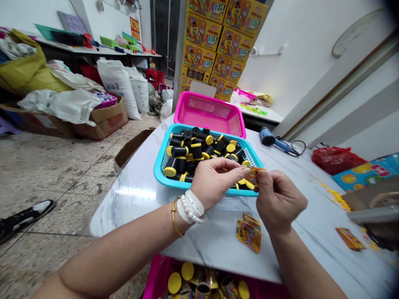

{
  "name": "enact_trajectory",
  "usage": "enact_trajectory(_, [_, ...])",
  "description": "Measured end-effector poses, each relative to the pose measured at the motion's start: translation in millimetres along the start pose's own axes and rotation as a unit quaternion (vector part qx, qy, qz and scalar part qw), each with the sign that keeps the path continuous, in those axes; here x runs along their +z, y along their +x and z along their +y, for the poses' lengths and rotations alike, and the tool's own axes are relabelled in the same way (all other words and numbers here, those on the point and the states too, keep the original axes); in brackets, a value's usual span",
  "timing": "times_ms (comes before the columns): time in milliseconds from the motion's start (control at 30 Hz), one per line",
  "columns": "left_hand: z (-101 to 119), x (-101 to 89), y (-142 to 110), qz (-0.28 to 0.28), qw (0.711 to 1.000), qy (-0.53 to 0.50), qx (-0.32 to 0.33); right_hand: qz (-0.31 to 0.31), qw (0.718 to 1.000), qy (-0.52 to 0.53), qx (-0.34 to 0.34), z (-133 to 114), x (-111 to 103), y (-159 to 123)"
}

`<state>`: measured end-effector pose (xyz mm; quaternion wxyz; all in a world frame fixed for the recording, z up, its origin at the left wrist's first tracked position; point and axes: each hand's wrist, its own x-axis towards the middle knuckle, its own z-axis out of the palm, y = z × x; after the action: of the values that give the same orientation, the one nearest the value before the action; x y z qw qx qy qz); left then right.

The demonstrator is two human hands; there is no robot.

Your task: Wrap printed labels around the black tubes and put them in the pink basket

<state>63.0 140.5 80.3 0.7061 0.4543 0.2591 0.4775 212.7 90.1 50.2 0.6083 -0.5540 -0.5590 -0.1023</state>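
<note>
Over the near right corner of a blue basket [159, 176], the left hand [215, 180] and right hand [280, 201] pinch a small orange printed label [252, 176] between them, thumbs and fingertips closed on its two ends. The basket is heaped with black tubes [197, 150], many with yellow caps. Touching its far side, a pink basket [210, 115] shows its mesh floor. Low at the table's near edge, a second pink basket [152, 276] holds tubes with yellow caps, some wrapped in printed labels.

A pile of labels [249, 233] lies on the white table [131, 207] between the forearms; another stack [350, 238] lies well apart to the right. Bare marbled tabletop runs from the blue basket to the table's rounded left corner, and more shows right of the basket, up to a blue corded tool [274, 141] and a red bag [336, 160].

Behind, stacked yellow boxes [202, 31] carry a cartoon figure in a hat and large Chinese characters with an exclamation mark. The labels' print is too small to read.
</note>
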Motion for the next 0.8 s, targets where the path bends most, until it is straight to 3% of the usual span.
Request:
enact_trajectory(167, [7, -1.8, 2, -0.017, 0.999, 0.001, -0.038, -0.007, 1.000, 0.016, -0.016, 2, -2, -1])
enact_trajectory(400, [6, -1.7, -1, -0.027, 0.999, 0.013, -0.035, -0.023, 0.998, -0.006, -0.049, -1, -1, -2])
enact_trajectory(500, [2, -3.8, 0, -0.018, 0.997, 0.069, 0.007, -0.045, 0.996, -0.012, -0.074, -3, 0, -3])
enact_trajectory(600, [1, -5.6, 1, 0.047, 0.980, 0.156, 0.113, -0.067, 0.996, 0.000, -0.055, -1, -1, 2])
enact_trajectory(700, [5, -6.2, 1, 0.095, 0.958, 0.201, 0.182, -0.165, 0.986, -0.025, -0.008, 4, -2, 14])
enact_trajectory(733, [7, -6.3, 2, 0.091, 0.959, 0.202, 0.177, -0.223, 0.973, -0.066, 0.007, 6, -2, 20])
enact_trajectory(800, [10, -6.7, 3, 0.076, 0.971, 0.182, 0.136, -0.353, 0.918, -0.178, 0.036, 9, 0, 32])
